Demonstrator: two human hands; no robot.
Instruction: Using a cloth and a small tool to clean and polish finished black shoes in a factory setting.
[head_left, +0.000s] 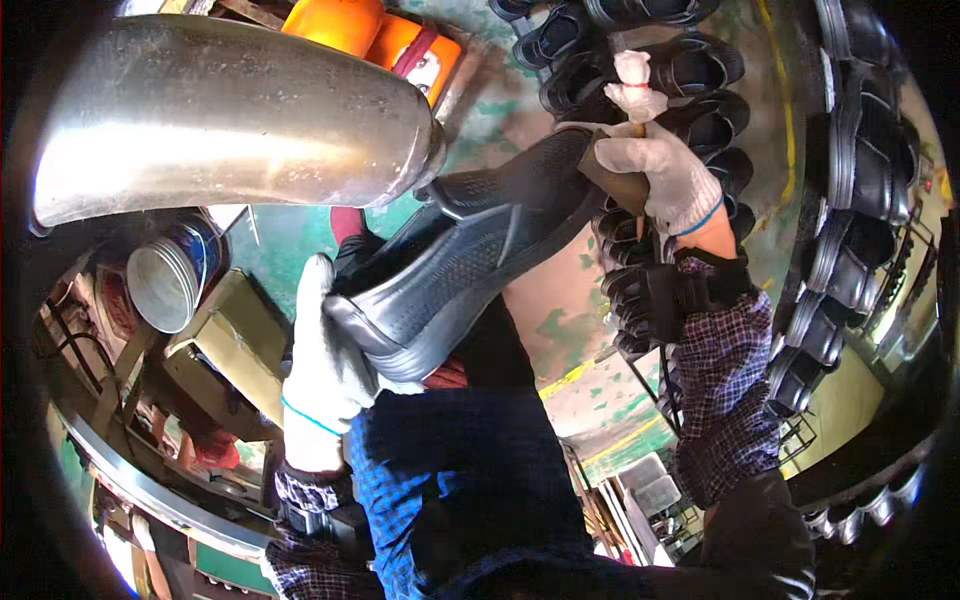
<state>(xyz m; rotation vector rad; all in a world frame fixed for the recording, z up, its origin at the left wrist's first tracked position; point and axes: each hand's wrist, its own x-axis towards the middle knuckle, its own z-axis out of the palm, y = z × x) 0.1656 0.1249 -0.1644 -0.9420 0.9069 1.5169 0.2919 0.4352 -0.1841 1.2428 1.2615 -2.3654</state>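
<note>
Head view: your left hand (325, 365) grips the dark shoe (470, 255) at centre; your right hand (655, 175) clasps a brush handle (612, 180) against its far end. Finished shoes (850, 200) fill the right; work continues.

Floor (560, 330): worn concrete, patchy green paint, yellow lines | Upper left: broad curved metal duct (230, 120), orange machine housing (380, 35) behind it | Top and right: rows of black shoe soles (860, 150) on racks | Left: metal can (165, 285), cardboard boxes (235, 340) | Light: bright on the duct, dim at the edges
</note>
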